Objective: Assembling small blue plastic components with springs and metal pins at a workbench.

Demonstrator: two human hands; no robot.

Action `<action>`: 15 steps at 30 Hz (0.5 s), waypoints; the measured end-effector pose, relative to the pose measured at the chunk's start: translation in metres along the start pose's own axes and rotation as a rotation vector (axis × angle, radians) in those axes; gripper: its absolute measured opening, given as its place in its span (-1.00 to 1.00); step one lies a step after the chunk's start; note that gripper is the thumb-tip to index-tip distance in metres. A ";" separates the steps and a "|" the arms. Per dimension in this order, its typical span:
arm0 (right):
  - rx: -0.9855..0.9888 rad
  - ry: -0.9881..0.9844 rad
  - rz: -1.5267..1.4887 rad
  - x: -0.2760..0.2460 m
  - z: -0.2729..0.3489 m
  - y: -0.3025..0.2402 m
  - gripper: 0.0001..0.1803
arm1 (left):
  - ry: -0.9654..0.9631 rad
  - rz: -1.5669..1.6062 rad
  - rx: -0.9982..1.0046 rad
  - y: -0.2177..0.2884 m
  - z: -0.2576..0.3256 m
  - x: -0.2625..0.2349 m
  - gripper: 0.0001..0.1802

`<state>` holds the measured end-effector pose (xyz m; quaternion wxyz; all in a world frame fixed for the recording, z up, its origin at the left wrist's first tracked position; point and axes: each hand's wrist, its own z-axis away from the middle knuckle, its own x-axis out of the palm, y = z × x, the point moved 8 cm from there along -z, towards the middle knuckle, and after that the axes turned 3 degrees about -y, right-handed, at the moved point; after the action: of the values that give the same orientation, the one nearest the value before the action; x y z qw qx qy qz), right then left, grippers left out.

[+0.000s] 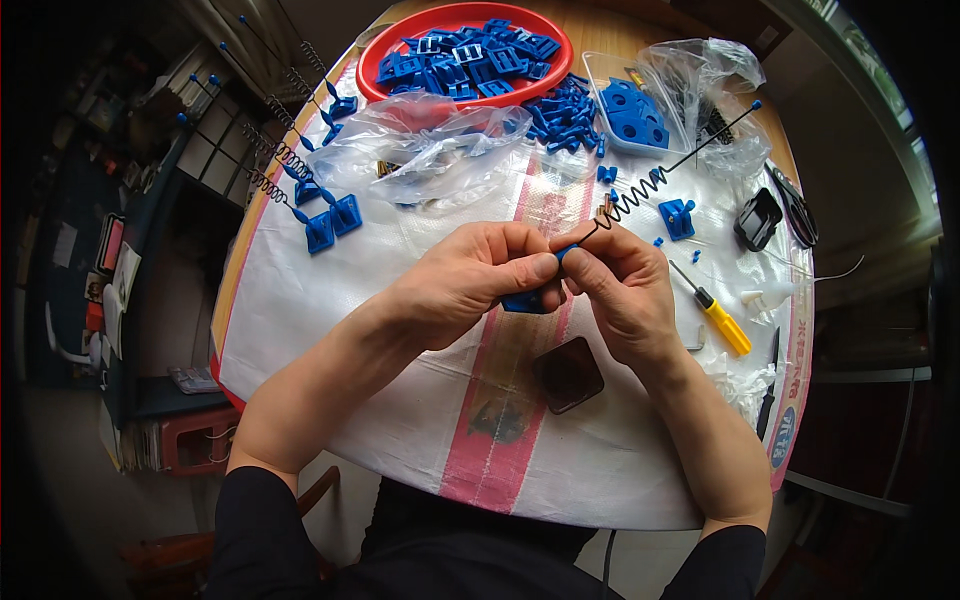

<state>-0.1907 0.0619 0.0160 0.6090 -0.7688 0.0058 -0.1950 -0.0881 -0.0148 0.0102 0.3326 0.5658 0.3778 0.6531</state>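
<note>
A flat blue plastic piece [523, 302] is pinched by the left hand [490, 278], presumably for steadiness, while the black coiled wire [630, 202] is gripped near its lower end by the right hand [625, 290], above the white woven sheet [400, 420]; their junction is mostly hidden.

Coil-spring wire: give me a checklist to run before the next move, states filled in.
1. Coil-spring wire held at its lower end by the right hand: ok.
2. Blue tip on the wire's far end: ok.
3. Blue base piece at the left hand: ok.
4. Wire joined to base piece: cannot tell, hands cover it.
5. Yellow-handled screwdriver apart from both hands: ok.
6. Sheet below the hands bare: not ok, dark squarish object there.
</note>
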 end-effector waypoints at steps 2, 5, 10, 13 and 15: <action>-0.001 0.004 -0.025 0.001 0.002 -0.002 -0.86 | 0.021 0.013 -0.006 0.003 0.001 0.004 -0.80; -0.002 0.016 -0.023 0.002 0.004 -0.003 -0.87 | 0.064 -0.007 -0.005 0.003 0.003 0.004 -0.82; -0.016 0.053 -0.013 0.002 0.005 -0.002 -0.87 | 0.130 -0.075 0.016 0.003 0.004 0.001 -0.83; -0.026 0.056 -0.029 0.002 0.006 -0.001 -0.87 | 0.151 -0.113 0.030 0.004 0.004 0.001 -0.83; -0.019 0.057 -0.069 0.002 0.007 0.001 -0.87 | 0.179 -0.157 0.038 0.006 0.004 0.003 -0.81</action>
<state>-0.1865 0.0673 0.0142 0.5941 -0.7685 -0.0015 -0.2376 -0.0851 -0.0151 0.0172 0.3366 0.4804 0.4614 0.6656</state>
